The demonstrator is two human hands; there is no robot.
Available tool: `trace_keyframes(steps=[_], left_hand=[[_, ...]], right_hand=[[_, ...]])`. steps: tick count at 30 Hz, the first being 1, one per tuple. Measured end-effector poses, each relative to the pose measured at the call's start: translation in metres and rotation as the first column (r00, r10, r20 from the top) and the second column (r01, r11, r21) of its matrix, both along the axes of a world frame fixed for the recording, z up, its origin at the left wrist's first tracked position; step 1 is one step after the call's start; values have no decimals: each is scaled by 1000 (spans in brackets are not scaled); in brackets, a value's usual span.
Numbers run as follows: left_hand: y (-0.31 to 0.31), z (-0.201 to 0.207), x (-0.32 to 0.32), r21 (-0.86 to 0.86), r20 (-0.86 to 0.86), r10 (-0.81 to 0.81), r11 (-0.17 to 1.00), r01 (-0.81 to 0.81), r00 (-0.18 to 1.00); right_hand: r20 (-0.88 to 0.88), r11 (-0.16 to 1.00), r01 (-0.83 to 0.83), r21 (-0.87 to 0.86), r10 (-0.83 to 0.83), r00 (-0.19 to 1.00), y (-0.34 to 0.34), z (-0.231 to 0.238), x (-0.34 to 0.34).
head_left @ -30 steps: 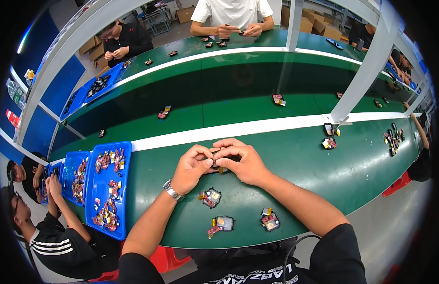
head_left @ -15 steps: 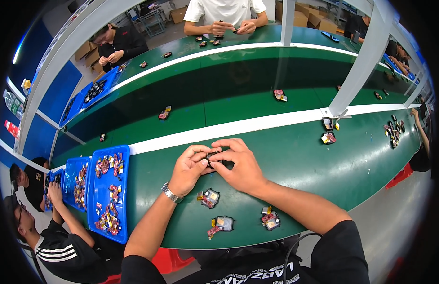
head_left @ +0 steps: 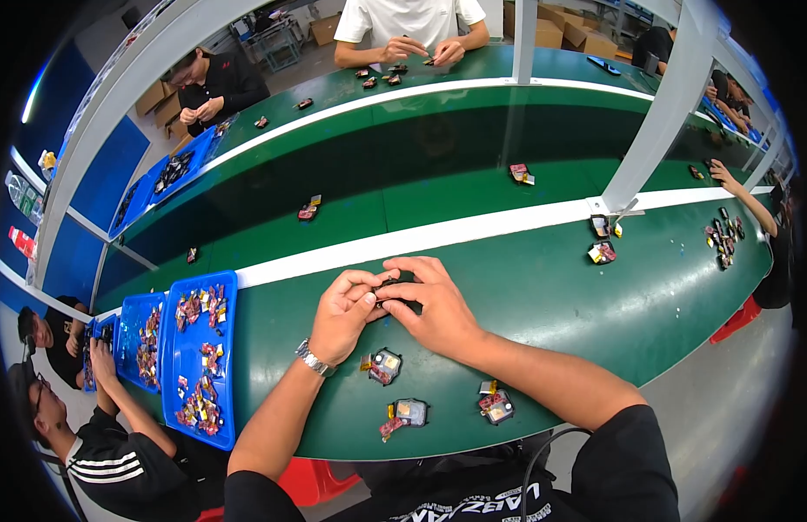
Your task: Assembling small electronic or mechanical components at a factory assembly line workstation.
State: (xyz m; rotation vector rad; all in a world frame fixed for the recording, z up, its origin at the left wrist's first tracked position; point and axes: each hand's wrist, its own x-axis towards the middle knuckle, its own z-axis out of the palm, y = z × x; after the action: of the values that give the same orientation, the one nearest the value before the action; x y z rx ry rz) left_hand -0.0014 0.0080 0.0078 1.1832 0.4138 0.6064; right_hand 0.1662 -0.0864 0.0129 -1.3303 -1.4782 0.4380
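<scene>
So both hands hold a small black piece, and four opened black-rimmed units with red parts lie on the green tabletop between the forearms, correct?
Not quite: the head view shows three opened black-rimmed units, not four, on the green tabletop between the forearms. Left hand and right hand hold a small black piece.

Clear btl (head_left: 24,195) far L, above red/wht item (head_left: 22,241). Ctns (head_left: 588,43) at back, R of ctr. Gray post (head_left: 657,122) w/ foot on wht strip (head_left: 421,236). Red stool (head_left: 736,323) far R.
</scene>
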Motion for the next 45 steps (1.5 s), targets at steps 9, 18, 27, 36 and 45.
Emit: trace_keyframes(steps=[9,18,27,36,45], left_hand=[[0,-2,-1,27,85,-3,1000,0,996],[-2,-2,0,30,77,17,999,-19,997],[-1,0,-1,33,117,12,999,-16,993],[-5,1,3,20,110,40,999,-42,993],[-7,2,4,3,24,88,996,-88,996]], right_hand=[[104,986,44,160,-61,993,-1,11,-2],[86,990,18,140,-30,996,-1,8,-1],[153,978,-18,206,-14,988,-2,14,3],[-21,993,-21,118,24,1000,0,6,-1],[60,990,32,140,-40,997,4,11,-1]])
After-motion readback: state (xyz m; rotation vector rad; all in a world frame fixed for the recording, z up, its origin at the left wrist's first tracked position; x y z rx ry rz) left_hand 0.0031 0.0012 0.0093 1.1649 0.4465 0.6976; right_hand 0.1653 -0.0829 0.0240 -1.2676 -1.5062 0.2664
